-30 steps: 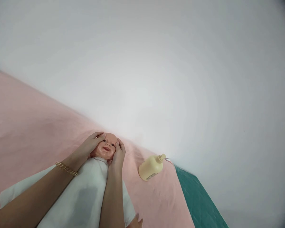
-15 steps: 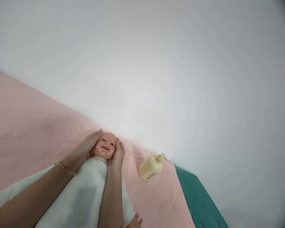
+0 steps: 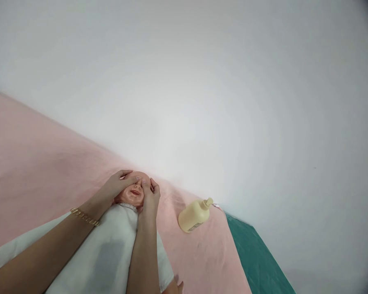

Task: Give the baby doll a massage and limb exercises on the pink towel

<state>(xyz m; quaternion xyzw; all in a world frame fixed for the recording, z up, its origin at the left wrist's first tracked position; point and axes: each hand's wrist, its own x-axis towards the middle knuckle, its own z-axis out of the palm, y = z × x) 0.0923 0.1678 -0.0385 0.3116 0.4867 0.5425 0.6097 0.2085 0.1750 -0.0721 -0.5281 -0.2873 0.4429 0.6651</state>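
Baby doll (image 3: pixel 130 199): lies face up on the pink sheet (image 3: pixel 205 253), its head at the end nearest the wall (image 3: pixel 221 102), its mouth showing below the thumbs
Left hand (image 3: pixel 118 184): wraps the doll's head on the doll's own right side, fingers along the temple, thumb laid across the brow and eye
Right hand (image 3: pixel 151 197): wraps the opposite side of the doll's head, fingers bent beside the temple, thumb over the other eye
Both hands: apart, with the doll's head held between them, the thumb tips near each other; how firmly they press cannot be told
Bracelet (image 3: pixel 84 217): gold-coloured, around the left wrist, above the doll's chest
White garment (image 3: pixel 118 232): on the doll's body, gathered at its neck, with a grey patch on the front
Pump bottle (image 3: pixel 194 216): pale yellow, stands on the sheet, right of the doll's head and apart from it
Green surface (image 3: pixel 257 257): farther right of the doll, past the sheet's edge
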